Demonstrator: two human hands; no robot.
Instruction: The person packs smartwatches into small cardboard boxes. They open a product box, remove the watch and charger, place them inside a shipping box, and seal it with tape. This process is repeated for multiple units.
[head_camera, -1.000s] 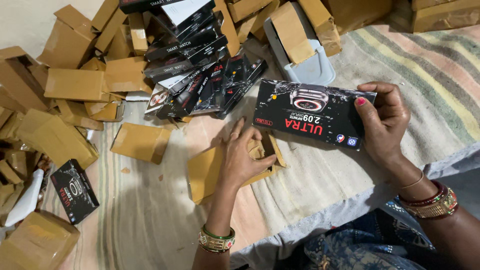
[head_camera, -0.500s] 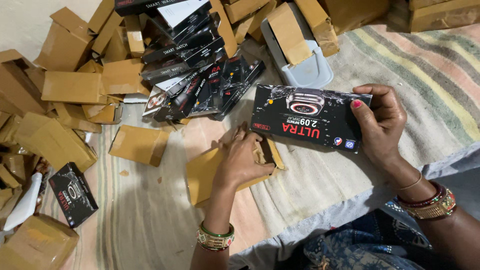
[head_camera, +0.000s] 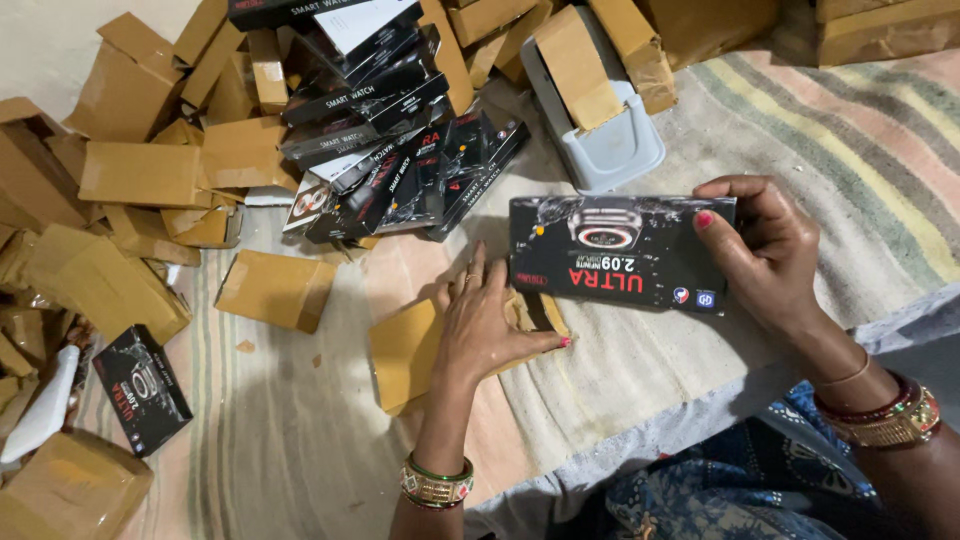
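My right hand (head_camera: 768, 252) grips one end of a long black watch box (head_camera: 615, 253) with red and white print, holding it flat above the striped cloth (head_camera: 850, 150). My left hand (head_camera: 487, 322) lies palm down, fingers together, on a flat brown cardboard sleeve (head_camera: 405, 350) on the cloth, just below and left of the black box. Both wrists wear bangles.
A heap of black watch boxes (head_camera: 390, 130) lies behind the sleeve, ringed by many brown cardboard boxes (head_camera: 140, 172). A grey plastic tray (head_camera: 610, 150) holds a brown box. One loose brown box (head_camera: 275, 290) and a single black box (head_camera: 142, 388) lie at left.
My right hand has brought the black box slightly lower and nearer. My left hand stays pressed on the brown sleeve, shifted a little.
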